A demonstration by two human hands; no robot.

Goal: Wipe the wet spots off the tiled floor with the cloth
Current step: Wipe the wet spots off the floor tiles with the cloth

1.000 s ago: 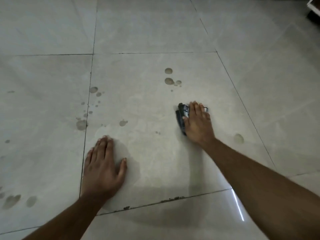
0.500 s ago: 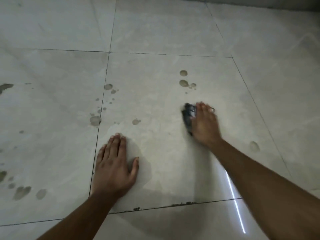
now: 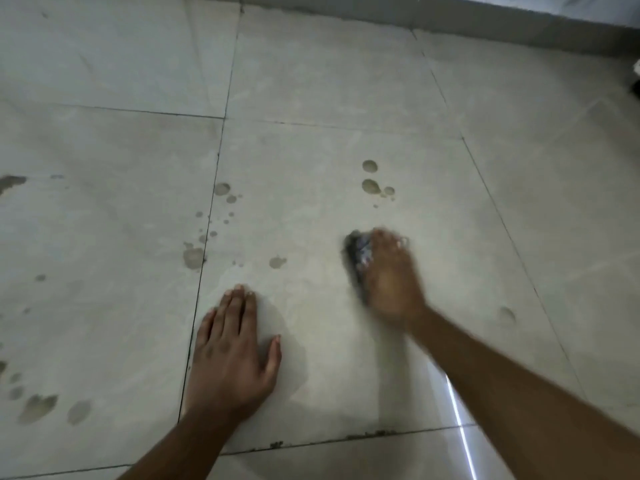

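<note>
Right hand (image 3: 389,278) blurred, pressing dark crumpled cloth (image 3: 358,252) onto tile, grip unclear; left hand (image 3: 230,355) flat, fingers straight.

We see a dark cloth (image 3: 356,252), bunched and blurred, lying on the pale tiled floor (image 3: 311,81) with most of it hidden under a hand. Beyond it sit 3 round wet spots (image 3: 370,186) close together. More drops (image 3: 221,189) scatter along the grout line to the left, with 1 small spot (image 3: 277,261) between that line and the cloth. Larger patches (image 3: 38,407) lie at far left, and 1 faint spot (image 3: 507,313) at right.
</note>
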